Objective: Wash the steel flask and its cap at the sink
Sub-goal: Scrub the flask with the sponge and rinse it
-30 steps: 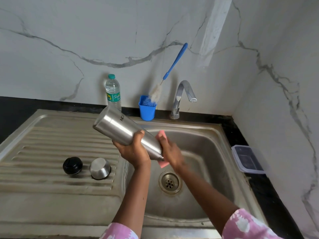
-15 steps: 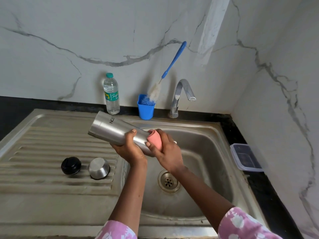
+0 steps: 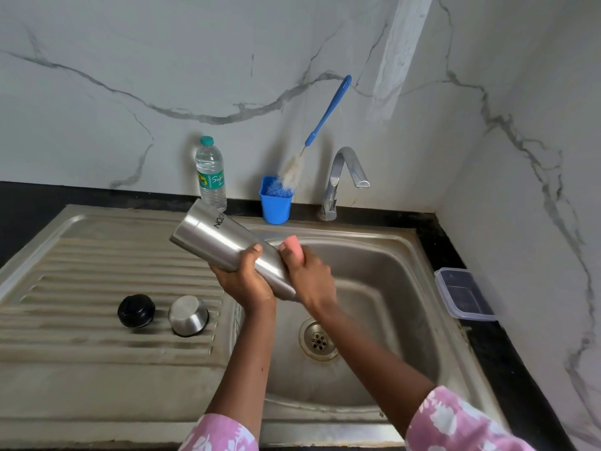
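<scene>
Far left, a strip of black worktop runs behind the ribbed steel drainboard. Two pieces sit on the ribs, side by side but not touching: black cap on the left, steel cap on the right, closed end up. Behind them a water bottle stands upright against the marble wall. The steel flask is off the surface, tilted, with its base up-left just in front of the bottle and its neck end down-right, hidden by the hands. It hangs over the edge where drainboard meets basin. The left hand grips it mid-body from below, fingers curled round the steel. The right hand holds a pink sponge pressed against the lower part of the flask; this hand is a bit motion-blurred. At the back, a blue cup holds a bottle brush, bristles down, blue handle leaning right toward the wall. The tap is just right of the cup, spout over the sink. The drain sits in the basin floor below the hands. Right of the sink, a lidded plastic container sits on the worktop near the side wall. Pink floral sleeves show at the bottom edge.
</scene>
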